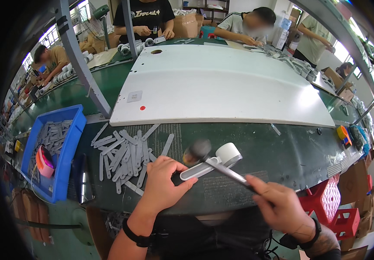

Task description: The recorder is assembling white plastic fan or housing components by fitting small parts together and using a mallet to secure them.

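1. The step in hand looks like tapping a white cylindrical cap (229, 153) onto the end of a flat grey strip part (195, 171) with a small hammer (215, 162). To do it well, the blow should probably land square on the part, short and light, so the plastic seats without skidding on the counter (282, 156).
2. The left hand (163, 182) lies palm down on the counter, its fingers (186, 183) curled shut around the near end of the grey strip part, pinning it flat. Keeping those fingers well back from the cap end seems wise.
3. The right hand (278, 203) comes in from the lower right, its fingers wrapped closed on the hammer handle; the dark round head (197, 151) is blurred just above the strip, beside the white cap.
4. The assembly lies on the dark green counter in front of the person, between the two hands.
5. A loose pile of grey strips (124, 156) lies just left of the left hand, and a blue bin (72, 138) with more strips sits farther left.
6. A large white panel (221, 82) lies behind the work area.
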Tool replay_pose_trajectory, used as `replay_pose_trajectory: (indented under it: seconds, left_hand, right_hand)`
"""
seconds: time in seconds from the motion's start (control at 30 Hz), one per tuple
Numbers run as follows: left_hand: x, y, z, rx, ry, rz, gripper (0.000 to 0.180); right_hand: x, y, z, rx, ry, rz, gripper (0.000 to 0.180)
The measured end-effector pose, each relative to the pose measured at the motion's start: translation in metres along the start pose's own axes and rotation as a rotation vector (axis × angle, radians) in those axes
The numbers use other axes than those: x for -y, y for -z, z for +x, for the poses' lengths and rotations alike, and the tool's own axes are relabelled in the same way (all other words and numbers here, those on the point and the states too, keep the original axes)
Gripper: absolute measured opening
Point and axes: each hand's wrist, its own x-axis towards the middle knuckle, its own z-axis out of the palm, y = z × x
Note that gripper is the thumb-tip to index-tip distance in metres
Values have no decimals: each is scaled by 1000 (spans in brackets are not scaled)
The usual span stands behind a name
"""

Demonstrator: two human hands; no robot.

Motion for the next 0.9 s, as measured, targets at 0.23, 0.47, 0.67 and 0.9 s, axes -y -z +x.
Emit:
replay_pose_trajectory:
  seconds: [0.23, 0.47, 0.67, 0.9]
  left_hand:
    - [4, -1, -2, -25, 4, 10, 36]
    - [4, -5, 1, -6, 3, 24, 37]
    - [2, -2, 4, 15, 11, 30, 36]
    - [-4, -2, 1, 18, 38, 1, 32]
  right_hand:
    - [-3, -4, -8, 134, -26, -94, 60]
    - [-5, -8, -13, 93, -10, -123, 59]
    - [-1, -2, -7, 123, 11, -176, 61]
    - [-9, 6, -12, 135, -15, -244, 59]
